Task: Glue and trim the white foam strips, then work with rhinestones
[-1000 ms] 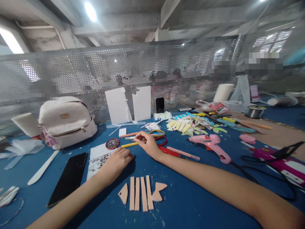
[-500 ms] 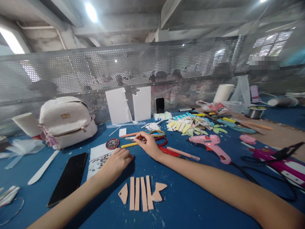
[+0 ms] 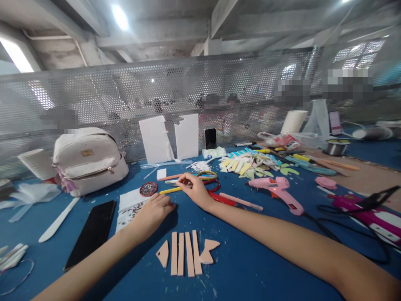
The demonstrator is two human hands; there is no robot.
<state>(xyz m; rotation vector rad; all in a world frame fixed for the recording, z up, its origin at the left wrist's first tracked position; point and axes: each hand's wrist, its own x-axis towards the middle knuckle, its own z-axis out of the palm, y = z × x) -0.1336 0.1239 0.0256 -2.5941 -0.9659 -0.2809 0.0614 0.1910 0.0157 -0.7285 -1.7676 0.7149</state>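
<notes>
My left hand [image 3: 158, 210] rests on the blue table with its fingers curled; whatever is under them is hidden. Beside it lies a white paper [image 3: 128, 207] strewn with small dark bits, and behind it a round red-rimmed dish [image 3: 148, 189] of similar bits. My right hand [image 3: 194, 190] is closed in a pinch over several pens and the red scissors handle [image 3: 216, 185]; anything in its fingertips is too small to make out. Nearer me lie flat pink pieces set out like a fish: a head [image 3: 163, 254], several strips [image 3: 189, 254] and a tail [image 3: 208, 252].
A pink glue gun [image 3: 278, 190] lies at right, with a magenta device [image 3: 366, 215] and black cable beyond. A pile of coloured scraps [image 3: 247, 163] sits behind. At left are a black phone [image 3: 90, 234], a white plastic knife [image 3: 59, 220] and a backpack [image 3: 89, 163].
Both hands hold practically the same pose and place. The view has shifted very slightly; the things on the table have not moved.
</notes>
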